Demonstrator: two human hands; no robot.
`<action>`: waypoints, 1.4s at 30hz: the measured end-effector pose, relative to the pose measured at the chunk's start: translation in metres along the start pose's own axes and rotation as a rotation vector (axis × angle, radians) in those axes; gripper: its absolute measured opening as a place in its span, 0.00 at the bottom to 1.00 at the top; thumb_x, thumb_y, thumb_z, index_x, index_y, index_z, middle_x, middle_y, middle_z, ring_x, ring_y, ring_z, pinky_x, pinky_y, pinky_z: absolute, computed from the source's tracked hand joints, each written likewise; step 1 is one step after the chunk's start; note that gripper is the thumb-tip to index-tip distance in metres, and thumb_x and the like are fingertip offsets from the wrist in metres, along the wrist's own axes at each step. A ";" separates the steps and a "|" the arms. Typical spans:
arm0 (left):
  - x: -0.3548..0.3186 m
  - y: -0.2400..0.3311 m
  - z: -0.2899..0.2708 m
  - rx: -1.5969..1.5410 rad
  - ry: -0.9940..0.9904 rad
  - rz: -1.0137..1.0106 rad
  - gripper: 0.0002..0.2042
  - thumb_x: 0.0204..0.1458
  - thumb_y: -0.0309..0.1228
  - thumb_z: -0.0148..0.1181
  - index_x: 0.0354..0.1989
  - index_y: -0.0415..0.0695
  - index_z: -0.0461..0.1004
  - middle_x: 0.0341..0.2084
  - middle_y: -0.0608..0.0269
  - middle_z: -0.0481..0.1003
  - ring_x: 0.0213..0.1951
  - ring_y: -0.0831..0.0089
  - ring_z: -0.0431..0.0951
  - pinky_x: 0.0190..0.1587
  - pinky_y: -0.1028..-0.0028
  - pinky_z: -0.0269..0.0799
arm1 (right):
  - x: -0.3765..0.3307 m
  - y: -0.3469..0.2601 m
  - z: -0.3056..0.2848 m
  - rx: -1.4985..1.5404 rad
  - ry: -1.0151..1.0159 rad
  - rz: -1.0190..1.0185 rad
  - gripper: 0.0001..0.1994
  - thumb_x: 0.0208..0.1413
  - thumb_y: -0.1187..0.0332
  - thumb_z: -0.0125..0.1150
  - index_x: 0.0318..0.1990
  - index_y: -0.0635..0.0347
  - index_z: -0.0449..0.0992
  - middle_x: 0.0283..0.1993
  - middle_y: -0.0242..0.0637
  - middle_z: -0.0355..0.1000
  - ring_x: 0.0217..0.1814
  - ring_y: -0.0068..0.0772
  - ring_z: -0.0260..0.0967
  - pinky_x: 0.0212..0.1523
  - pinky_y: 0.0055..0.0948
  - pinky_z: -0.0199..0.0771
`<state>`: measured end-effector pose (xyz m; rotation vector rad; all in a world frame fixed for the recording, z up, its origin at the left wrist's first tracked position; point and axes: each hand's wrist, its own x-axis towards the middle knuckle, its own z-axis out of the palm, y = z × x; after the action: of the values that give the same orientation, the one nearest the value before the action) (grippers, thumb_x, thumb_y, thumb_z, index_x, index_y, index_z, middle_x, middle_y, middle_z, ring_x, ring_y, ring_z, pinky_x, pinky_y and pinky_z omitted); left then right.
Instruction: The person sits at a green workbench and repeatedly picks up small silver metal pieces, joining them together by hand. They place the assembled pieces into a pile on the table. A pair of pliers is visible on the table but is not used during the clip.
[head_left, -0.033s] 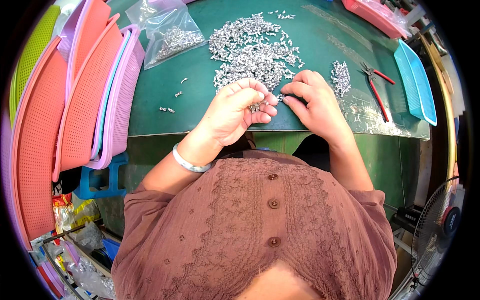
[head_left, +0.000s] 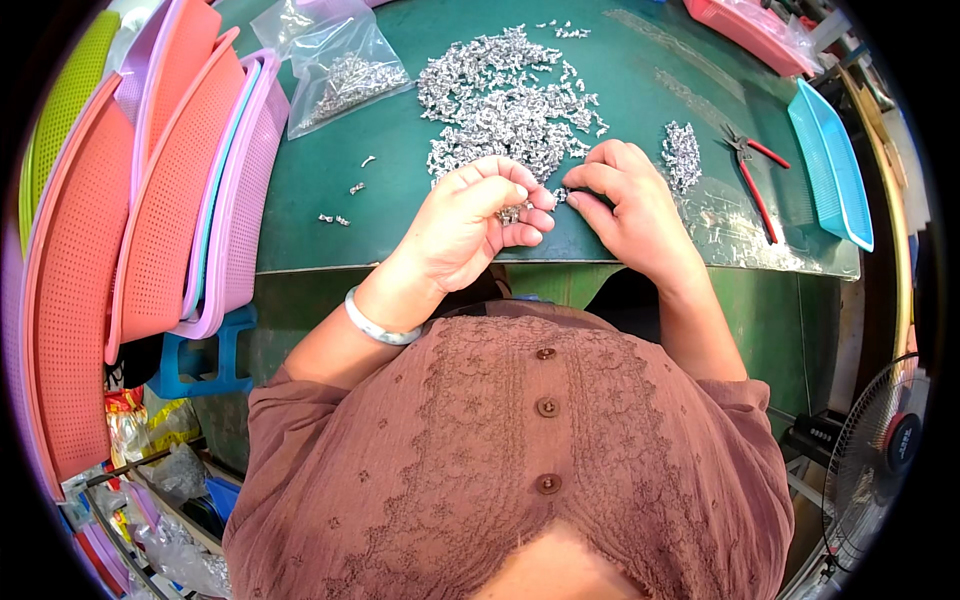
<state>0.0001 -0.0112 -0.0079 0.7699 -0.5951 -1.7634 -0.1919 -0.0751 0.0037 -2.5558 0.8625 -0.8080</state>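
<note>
My left hand (head_left: 480, 210) is turned partly palm up, its fingers curled around a few small silvery metal pieces (head_left: 513, 213). Beside its fingertips, my right hand (head_left: 630, 205) has thumb and forefinger pinched at another small metal piece (head_left: 560, 195). Just beyond both hands spreads a large heap of the same silvery pieces (head_left: 510, 110) on the green table (head_left: 330, 180). A smaller pile (head_left: 681, 158) lies to the right of my right hand. Several loose pieces (head_left: 335, 219) are scattered left of my left hand. The pieces' exact kind is too small to make out.
Red-handled pliers (head_left: 757, 190) lie on the right, near a blue basket (head_left: 835, 165). A clear plastic bag (head_left: 350, 85) of metal pieces sits back left. Stacked perforated baskets (head_left: 180, 190) crowd the left edge, above a blue stool (head_left: 205, 355). A fan (head_left: 880, 450) stands at lower right.
</note>
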 end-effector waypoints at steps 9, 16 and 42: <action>0.001 -0.002 0.001 0.056 -0.002 0.004 0.06 0.53 0.25 0.50 0.37 0.38 0.69 0.31 0.58 0.74 0.30 0.73 0.75 0.31 0.78 0.72 | -0.004 0.008 0.006 0.006 0.098 0.025 0.04 0.45 0.76 0.57 0.31 0.63 0.74 0.31 0.39 0.68 0.38 0.43 0.65 0.39 0.35 0.66; -0.004 0.002 0.004 0.123 0.069 0.007 0.05 0.53 0.25 0.50 0.36 0.39 0.71 0.27 0.62 0.73 0.28 0.76 0.73 0.28 0.80 0.69 | -0.010 0.025 -0.020 -0.273 0.256 0.043 0.05 0.43 0.78 0.57 0.30 0.62 0.74 0.31 0.39 0.69 0.37 0.44 0.66 0.38 0.36 0.66; -0.003 0.001 0.010 0.229 0.100 -0.019 0.05 0.53 0.27 0.52 0.36 0.41 0.72 0.25 0.65 0.73 0.24 0.80 0.72 0.24 0.82 0.66 | -0.007 -0.005 0.007 0.356 0.156 0.143 0.09 0.46 0.80 0.57 0.37 0.63 0.74 0.34 0.40 0.72 0.35 0.34 0.72 0.36 0.28 0.71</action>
<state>-0.0056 -0.0082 0.0002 1.0184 -0.7319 -1.6813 -0.1901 -0.0661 -0.0028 -2.1209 0.8487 -1.0240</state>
